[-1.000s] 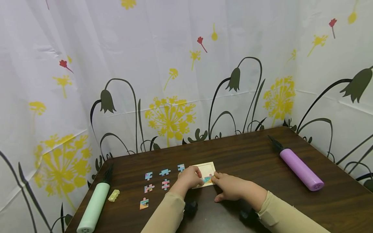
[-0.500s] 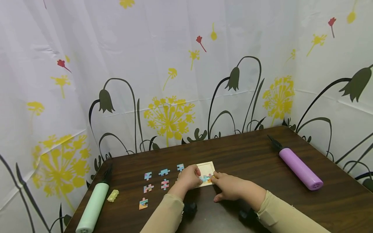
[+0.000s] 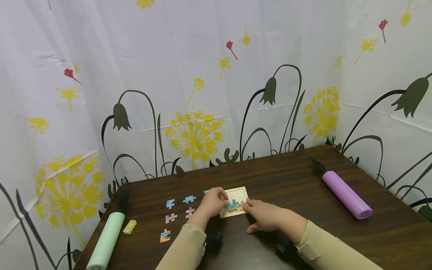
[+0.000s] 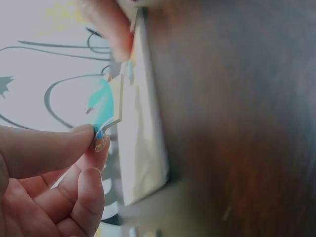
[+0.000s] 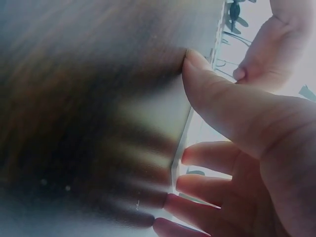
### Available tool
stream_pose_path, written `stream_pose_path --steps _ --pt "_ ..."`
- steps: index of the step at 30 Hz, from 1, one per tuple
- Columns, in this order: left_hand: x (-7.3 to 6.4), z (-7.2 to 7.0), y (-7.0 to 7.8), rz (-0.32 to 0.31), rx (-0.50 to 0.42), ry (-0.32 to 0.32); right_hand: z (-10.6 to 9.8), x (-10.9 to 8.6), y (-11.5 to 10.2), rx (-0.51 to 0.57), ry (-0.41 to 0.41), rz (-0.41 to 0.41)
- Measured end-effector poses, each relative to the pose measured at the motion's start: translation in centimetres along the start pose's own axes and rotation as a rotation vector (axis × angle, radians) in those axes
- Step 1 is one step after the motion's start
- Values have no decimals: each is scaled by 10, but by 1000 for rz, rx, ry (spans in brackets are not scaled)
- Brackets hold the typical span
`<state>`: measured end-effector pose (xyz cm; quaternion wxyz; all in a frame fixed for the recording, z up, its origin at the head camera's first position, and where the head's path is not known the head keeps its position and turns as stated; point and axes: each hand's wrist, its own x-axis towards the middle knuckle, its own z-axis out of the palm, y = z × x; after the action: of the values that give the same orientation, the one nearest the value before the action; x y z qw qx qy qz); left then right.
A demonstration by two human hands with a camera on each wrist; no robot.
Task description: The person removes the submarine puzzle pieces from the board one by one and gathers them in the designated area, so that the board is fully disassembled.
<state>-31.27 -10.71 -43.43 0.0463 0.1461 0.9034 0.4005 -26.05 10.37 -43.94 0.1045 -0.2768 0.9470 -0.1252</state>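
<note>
My left hand (image 3: pixel 214 202) pinches a teal puzzle piece (image 4: pixel 103 106) between thumb and fingertip. In the left wrist view that piece is tilted up, over the pale wooden puzzle tray (image 3: pixel 237 193). Another colourful piece (image 3: pixel 242 205) shows in the tray's near right corner, close by my right fingertips. My right hand (image 3: pixel 266 215) rests palm down with its fingers extended and fingertips at the tray's right edge. From the right wrist view, the thumb (image 5: pixel 207 84) is spread apart from the fingers, its tip at the dark tabletop.
Several loose puzzle pieces (image 3: pixel 171 218) lie in rows left of the tray, one partly covered by my left hand. A small yellow block (image 3: pixel 129 227) and a green hand pump (image 3: pixel 107 240) lie farther left. A purple hand pump (image 3: pixel 347 194) lies right, before a patterned curtain (image 3: pixel 202 56).
My left hand has moved left and lifted the pinched teal piece into a tilt, uncovering the tray's near left corner. The right hand stays at the tray edge.
</note>
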Motion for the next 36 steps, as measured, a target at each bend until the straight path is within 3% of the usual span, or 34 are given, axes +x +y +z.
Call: stream_pose_path --steps 5,11,16,20,27,32,36 --pt "-7 -25 -5 -26 7 47 -1 -1 -2 16 -4 3" --pt "-26 -62 -18 -64 30 106 -1 -2 -1 12 -2 7" --pt "-43 -80 -31 -105 55 110 0 -2 2 12 1 9" --pt "-55 -85 -41 -103 66 87 1 -1 3 10 3 13" --pt "-69 -86 -58 -106 87 -9 2 0 4 7 0 6" --pt "-75 -86 -61 -108 65 -67 2 0 4 5 3 5" --pt "-77 -85 -62 -120 69 -79 2 0 4 9 6 0"
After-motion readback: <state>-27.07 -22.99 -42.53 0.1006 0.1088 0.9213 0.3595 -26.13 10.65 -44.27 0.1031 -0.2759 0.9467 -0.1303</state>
